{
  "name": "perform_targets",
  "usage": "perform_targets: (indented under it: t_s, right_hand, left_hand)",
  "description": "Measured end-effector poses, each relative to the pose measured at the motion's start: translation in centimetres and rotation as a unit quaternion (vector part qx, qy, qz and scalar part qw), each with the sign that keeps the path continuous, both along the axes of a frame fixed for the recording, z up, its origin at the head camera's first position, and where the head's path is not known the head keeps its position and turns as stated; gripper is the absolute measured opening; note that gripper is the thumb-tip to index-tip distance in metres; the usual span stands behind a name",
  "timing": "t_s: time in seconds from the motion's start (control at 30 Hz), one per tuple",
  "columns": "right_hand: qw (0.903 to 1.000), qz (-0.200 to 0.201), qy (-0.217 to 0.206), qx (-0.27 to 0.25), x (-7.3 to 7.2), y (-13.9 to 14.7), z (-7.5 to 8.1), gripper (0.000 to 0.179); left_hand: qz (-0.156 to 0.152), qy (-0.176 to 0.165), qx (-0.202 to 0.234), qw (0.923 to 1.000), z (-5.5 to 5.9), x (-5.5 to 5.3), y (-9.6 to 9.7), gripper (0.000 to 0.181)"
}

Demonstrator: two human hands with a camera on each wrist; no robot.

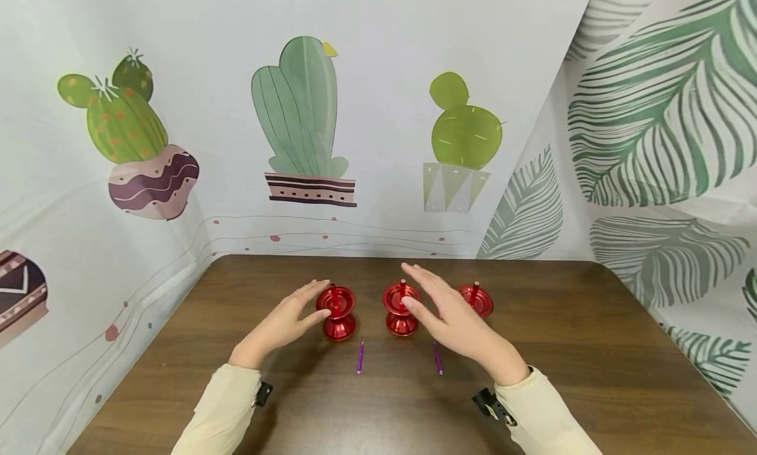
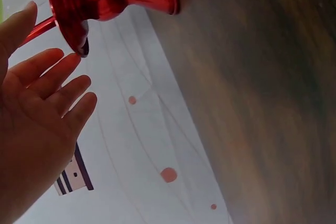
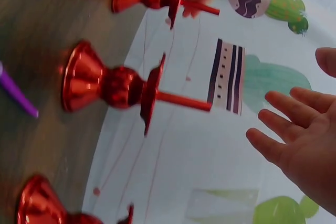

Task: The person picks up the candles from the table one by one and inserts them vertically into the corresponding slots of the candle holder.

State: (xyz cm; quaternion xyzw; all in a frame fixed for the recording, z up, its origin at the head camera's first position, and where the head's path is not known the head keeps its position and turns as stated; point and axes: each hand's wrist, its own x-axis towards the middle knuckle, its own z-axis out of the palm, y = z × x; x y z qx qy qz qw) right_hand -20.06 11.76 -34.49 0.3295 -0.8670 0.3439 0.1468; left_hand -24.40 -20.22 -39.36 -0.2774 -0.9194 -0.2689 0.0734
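Three shiny red metal candle holders stand upright in a row, each with a thin red candle-like stick rising from its dish. My left hand point(image 1: 290, 317) is at the left holder point(image 1: 339, 327), thumb and fingers spread beside its stick; whether they touch it, I cannot tell. My right hand point(image 1: 458, 317) hovers around the middle and right holders, fingers extended and holding nothing. In the right wrist view the middle holder point(image 3: 121, 87) stands apart from those fingers. The right holder point(image 1: 483, 302) is partly hidden behind my right hand.
Two thin purple sticks, one left point(image 1: 360, 358) and one right point(image 1: 437, 359), lie on the brown wooden table point(image 1: 367, 415) in front of the holders. A white cloth point(image 1: 384, 113) printed with cacti hangs behind the table's far edge.
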Motion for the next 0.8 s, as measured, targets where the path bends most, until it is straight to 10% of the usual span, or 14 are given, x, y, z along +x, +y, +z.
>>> perform_targets:
  t_s: [0.47,0.8]
  right_hand:
    - [0.9961,0.057,-0.067,-0.008,-0.1,-4.6,-2.5,0.051]
    - [0.9877,0.032,-0.116,0.099,0.0,-7.3,-4.6,0.052]
  left_hand:
    - [-0.007,-0.059,-0.004,0.9982,-0.7,-0.9,0.1,0.065]
    - [0.013,-0.07,-0.003,0.9975,-0.3,-1.0,0.3,0.066]
